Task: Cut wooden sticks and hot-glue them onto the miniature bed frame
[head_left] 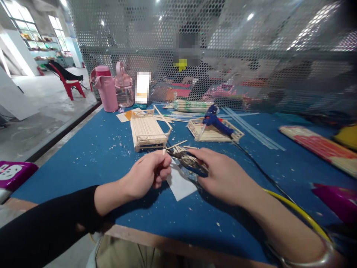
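Note:
Between thumb and finger, my left hand (146, 173) pinches a short pale wooden stick (164, 152), of which only the tip shows. My right hand (223, 171) is wrapped around dark-handled pliers (192, 163), and their jaws point left, close to the stick's tip. Whether the jaws touch it I cannot tell. Cut stick pieces (178, 146) lie in a small pile behind the pliers. A white paper sheet (181, 186) is on the table between my hands. Just beyond my left hand stands a small bed-shaped frame (147, 128) made of wooden sticks.
A blue glue gun (219, 123) rests on a second stick frame (196, 133), its cord running right. Behind are bagged sticks (192, 105), a pink thermos (107, 91) and a bottle (124, 93). Clear glue sticks (251, 128) and packed sticks (318, 147) lie right. Perforated metal (134, 33) backs the table.

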A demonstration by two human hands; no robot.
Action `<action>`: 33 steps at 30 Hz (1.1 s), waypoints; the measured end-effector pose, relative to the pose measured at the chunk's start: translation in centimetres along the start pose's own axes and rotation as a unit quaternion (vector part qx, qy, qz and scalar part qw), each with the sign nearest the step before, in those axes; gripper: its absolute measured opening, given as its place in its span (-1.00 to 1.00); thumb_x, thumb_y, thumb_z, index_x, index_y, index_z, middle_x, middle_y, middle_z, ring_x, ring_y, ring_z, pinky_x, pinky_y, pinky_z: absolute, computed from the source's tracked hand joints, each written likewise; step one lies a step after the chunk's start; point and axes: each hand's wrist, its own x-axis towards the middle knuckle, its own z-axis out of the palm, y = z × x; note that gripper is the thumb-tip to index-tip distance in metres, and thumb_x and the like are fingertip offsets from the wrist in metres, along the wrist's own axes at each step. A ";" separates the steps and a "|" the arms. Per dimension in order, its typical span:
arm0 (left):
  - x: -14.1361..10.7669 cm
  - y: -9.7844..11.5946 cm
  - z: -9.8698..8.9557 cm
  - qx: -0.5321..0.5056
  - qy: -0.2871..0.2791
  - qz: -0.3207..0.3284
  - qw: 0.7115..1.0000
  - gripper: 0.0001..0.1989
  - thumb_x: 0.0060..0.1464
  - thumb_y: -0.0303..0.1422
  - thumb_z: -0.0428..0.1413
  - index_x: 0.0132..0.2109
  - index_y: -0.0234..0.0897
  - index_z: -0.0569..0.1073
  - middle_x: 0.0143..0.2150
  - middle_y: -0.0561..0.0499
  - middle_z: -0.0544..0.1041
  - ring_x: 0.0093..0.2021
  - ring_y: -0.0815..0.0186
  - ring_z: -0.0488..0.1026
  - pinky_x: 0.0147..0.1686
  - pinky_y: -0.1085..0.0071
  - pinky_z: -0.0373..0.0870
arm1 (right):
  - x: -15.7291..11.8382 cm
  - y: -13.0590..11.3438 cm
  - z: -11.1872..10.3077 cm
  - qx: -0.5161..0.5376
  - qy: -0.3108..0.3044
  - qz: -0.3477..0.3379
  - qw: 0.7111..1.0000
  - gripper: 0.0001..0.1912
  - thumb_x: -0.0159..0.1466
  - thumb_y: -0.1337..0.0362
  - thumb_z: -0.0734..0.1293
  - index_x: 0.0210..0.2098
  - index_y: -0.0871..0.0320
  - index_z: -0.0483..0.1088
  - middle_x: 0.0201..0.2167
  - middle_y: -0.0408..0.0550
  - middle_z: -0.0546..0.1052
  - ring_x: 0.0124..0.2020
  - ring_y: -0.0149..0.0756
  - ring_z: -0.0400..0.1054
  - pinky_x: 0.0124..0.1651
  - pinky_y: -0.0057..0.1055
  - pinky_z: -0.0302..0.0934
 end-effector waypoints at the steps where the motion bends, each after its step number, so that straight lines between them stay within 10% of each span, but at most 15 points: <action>1: 0.1 0.1 0.0 -0.022 0.000 -0.011 1.000 -0.84 0.07 -0.45 -0.23 -0.46 -0.24 0.12 -0.61 0.17 0.09 -0.64 0.47 0.01 -0.67 0.57 0.01 | -0.1 0.0 -0.1 -0.002 -0.026 -0.008 1.000 -0.46 0.01 0.44 0.24 0.01 0.09 0.34 -0.15 -0.01 0.50 -0.15 -0.17 0.39 -0.18 -0.33 0.25; 10: 0.6 0.0 0.2 0.093 0.038 0.009 0.995 -0.78 0.20 -0.29 -0.11 -0.35 -0.29 0.29 -0.65 0.20 0.22 -0.72 0.53 0.09 -0.74 0.61 0.00 | -0.5 0.1 0.4 -0.040 -0.079 -0.028 0.996 -0.27 -0.04 0.47 0.24 0.16 0.11 0.21 -0.13 0.06 0.43 -0.09 -0.04 0.29 -0.04 -0.11 0.19; 16: 0.6 0.1 -0.3 0.157 0.114 0.078 0.978 -0.74 0.20 -0.25 -0.08 -0.38 -0.31 0.32 -0.67 0.19 0.24 -0.71 0.54 0.10 -0.67 0.57 0.07 | -0.9 -0.2 0.5 -0.087 -0.092 -0.017 0.992 -0.17 -0.08 0.47 0.23 0.23 0.19 0.12 -0.03 0.17 0.37 0.05 0.09 0.21 0.17 0.35 -0.27; 27: 0.6 -0.4 -1.0 0.531 0.048 0.147 0.833 -0.73 0.19 -0.31 -0.06 -0.41 -0.29 0.43 -0.49 0.03 0.44 -0.47 0.36 0.31 -0.44 0.45 0.15 | -0.9 -0.5 0.6 -0.135 -0.066 -0.020 0.989 -0.19 -0.09 0.46 0.22 0.21 0.19 0.14 -0.07 0.16 0.39 0.02 0.08 0.24 0.15 0.40 -0.28; 33: 0.8 -0.4 -1.1 0.412 0.155 0.164 0.883 -0.69 0.19 -0.29 -0.05 -0.43 -0.32 0.44 -0.50 0.03 0.46 -0.47 0.39 0.31 -0.45 0.48 0.18 | -0.7 1.5 -0.1 -0.110 -0.007 0.000 0.994 -0.28 -0.08 0.45 0.22 0.12 0.16 0.24 -0.12 0.13 0.42 -0.01 0.08 0.29 0.16 0.34 -0.15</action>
